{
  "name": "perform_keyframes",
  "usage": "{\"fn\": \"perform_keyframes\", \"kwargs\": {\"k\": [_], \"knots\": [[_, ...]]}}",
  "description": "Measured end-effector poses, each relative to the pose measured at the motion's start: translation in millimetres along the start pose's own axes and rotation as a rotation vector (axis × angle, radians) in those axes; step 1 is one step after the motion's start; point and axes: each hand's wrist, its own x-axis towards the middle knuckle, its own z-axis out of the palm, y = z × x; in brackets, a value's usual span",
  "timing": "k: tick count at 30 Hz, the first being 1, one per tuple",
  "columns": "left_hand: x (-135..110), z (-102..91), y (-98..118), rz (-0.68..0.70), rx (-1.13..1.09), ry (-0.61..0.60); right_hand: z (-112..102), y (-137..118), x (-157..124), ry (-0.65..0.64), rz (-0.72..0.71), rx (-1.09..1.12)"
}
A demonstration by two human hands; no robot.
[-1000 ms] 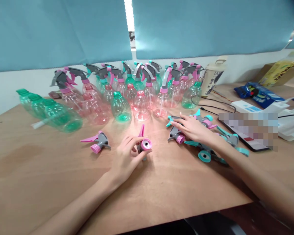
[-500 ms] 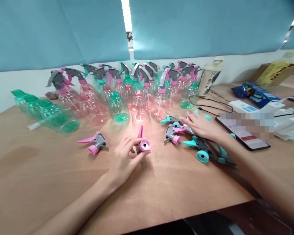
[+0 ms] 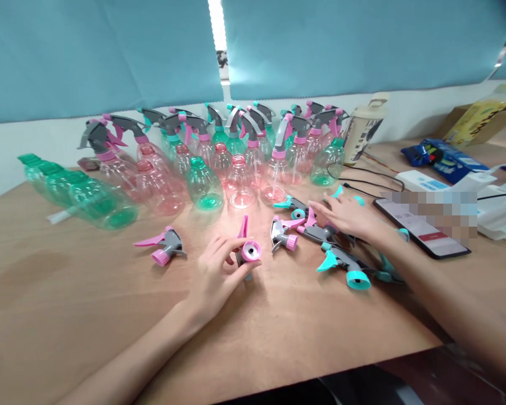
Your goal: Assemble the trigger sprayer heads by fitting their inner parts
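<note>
My left hand grips a pink and grey trigger sprayer head, its round collar facing me. To the right, my right hand lies with fingers stretched out over a heap of loose sprayer heads; whether a fingertip touches one I cannot tell. Below that hand are a pink-triggered head and a turquoise one. Another pink sprayer head lies between my hands, and one more pink head rests to the left of my left hand.
Several clear pink and green bottles stand behind, many fitted with sprayer heads; an open green bottle is in front. Green bottles crowd the left. On the right are a phone, a black cable, a blue packet and a tumbler.
Several sprayer heads in the heap have shifted: the middle pink head slid left and the front turquoise one turned. My left hand still holds its sprayer head.
</note>
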Motion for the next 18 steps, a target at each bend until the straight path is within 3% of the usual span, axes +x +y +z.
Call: {"fn": "perform_keyframes", "kwargs": {"k": [5,11,14,18], "knots": [[-1.1,0.4,0.0,-0.001,-0.014,-0.009,-1.5,-12.3,-1.6,0.008,-0.146,0.008],[-2.2,1.3,0.8,-0.03,-0.024,-0.018,-43.5,-55.5,-4.8,0.126,-0.069,0.311],[-2.5,1.7,1.5,-0.039,-0.038,-0.014,-57.7,-86.5,-12.4,0.148,-0.321,0.512],[-3.1,2.2,2.4,-0.018,-0.039,-0.009,-51.6,-118.7,-23.5,0.314,-0.473,0.633]]}}
